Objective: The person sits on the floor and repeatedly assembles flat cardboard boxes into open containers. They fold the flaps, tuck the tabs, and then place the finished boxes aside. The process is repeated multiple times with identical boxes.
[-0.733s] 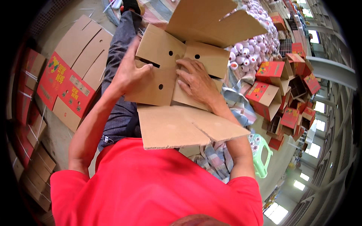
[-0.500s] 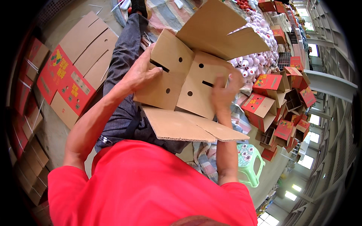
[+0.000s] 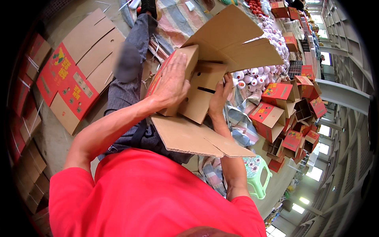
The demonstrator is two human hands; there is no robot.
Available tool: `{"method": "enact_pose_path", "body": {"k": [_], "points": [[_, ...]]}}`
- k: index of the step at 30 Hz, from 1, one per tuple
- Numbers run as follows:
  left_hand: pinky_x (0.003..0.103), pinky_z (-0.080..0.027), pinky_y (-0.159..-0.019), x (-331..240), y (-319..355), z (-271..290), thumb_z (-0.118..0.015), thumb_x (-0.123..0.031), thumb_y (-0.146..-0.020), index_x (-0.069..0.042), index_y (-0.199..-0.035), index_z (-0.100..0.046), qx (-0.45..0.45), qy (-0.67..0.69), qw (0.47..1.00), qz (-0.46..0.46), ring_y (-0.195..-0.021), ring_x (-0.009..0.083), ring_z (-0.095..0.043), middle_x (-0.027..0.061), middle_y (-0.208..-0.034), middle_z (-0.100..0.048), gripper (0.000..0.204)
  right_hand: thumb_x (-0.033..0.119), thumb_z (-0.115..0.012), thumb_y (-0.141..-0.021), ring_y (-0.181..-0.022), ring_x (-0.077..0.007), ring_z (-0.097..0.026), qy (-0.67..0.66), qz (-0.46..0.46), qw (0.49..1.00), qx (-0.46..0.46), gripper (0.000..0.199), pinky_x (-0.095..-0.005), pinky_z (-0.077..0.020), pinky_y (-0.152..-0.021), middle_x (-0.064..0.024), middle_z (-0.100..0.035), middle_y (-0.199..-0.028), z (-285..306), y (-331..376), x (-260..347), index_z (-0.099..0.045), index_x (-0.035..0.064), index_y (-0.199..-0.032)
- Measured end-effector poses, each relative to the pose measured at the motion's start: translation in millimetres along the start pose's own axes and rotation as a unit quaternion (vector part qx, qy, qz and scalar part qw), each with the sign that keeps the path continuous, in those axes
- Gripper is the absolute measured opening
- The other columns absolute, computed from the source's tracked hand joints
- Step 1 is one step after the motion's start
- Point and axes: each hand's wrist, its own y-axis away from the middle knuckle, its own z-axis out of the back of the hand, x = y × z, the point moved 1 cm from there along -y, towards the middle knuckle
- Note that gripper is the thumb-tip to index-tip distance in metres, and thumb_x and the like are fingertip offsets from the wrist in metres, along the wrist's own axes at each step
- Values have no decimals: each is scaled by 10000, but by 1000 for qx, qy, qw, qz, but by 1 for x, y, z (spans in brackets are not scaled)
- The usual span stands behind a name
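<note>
A brown cardboard box (image 3: 229, 31) with a red printed outside rests over my legs, its far and near flaps spread outward. My left hand (image 3: 173, 79) lies with fingers stretched out along the box's left side panel, which leans inward and shows red on its outer face. Curled round the edge of the right inner panel (image 3: 203, 93), which has round holes and a slot, is my right hand (image 3: 220, 94). The near flap (image 3: 197, 136) sticks out towards my red shirt and covers part of my right forearm.
Flat red-and-brown cartons (image 3: 73, 75) lie at the left, beside strapped bundles (image 3: 29, 94). Many round fruits in white foam nets (image 3: 272, 43) are heaped at the back right. Formed boxes (image 3: 276, 94) stand piled right, and a green stool (image 3: 258, 175) is nearer. A striped sheet (image 3: 177, 21) covers the floor ahead.
The box's left side has tilted inward, from laid open to partly raised. My left hand has moved from its outer edge onto its face. My right hand has shifted left onto the right panel's edge.
</note>
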Motion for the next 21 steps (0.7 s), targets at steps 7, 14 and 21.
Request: {"method": "enact_pose_path", "body": {"k": [7, 14, 21], "points": [[538, -201, -1294, 16, 3, -7, -623, -298, -986, 71, -1591, -335, 104, -114, 973, -172, -1577, 430, -255, 263, -1656, -346, 765, 69, -569, -940, -1523, -451, -292, 297, 197, 918, 176, 503, -525, -252, -1264, -228, -374, -1629, -20, 22, -4, -481, -34, -1425], [509, -221, -1284, 36, -7, -22, -623, -239, -935, 113, -1455, -500, 71, -215, 947, -229, -1519, 410, -340, 238, -1556, -487, 640, 63, -621, -927, -1490, -479, -320, 262, 152, 930, 209, 458, -567, -288, -1230, -222, -405, -1596, -26, 18, -6, -524, -56, -1359], [486, -342, -1228, 48, -7, -9, -641, -177, -952, 22, -1362, -619, 100, -31, 969, -223, -1429, 397, -462, 212, -1451, -577, 456, 157, -688, -930, -1483, -471, -333, 303, 183, 909, 220, 420, -578, -307, -1215, -188, -392, -1643, -30, 21, 3, -661, 65, -1338]]}}
